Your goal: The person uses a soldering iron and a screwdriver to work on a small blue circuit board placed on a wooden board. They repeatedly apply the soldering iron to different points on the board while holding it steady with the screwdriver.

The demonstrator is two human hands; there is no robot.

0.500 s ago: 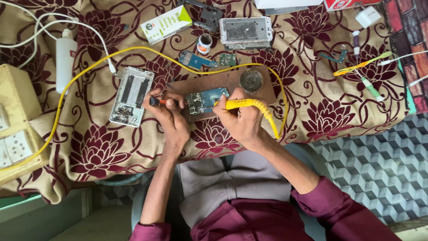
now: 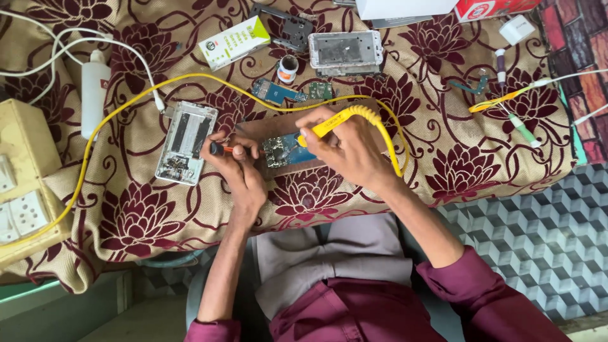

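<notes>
The small circuit board [image 2: 283, 150] lies on a brown pad [image 2: 269, 130] between my hands, on the flowered cloth [image 2: 145, 221]. My right hand [image 2: 345, 149] pinches the yellow soldering iron [image 2: 329, 125], tip at the board's right edge. My left hand [image 2: 237, 168] grips an orange-handled tool [image 2: 220, 149] just left of it, beside an opened phone [image 2: 187, 142].

A circuit board [image 2: 286, 149] is laid on a wooden block [image 2: 266, 130] near the table's [image 2: 158, 221] front edge, between both hands. An opened phone [image 2: 186, 142] is placed just left of it. A second board [image 2: 291, 93] is set behind it, with a phone frame [image 2: 345, 49] farther back.
</notes>
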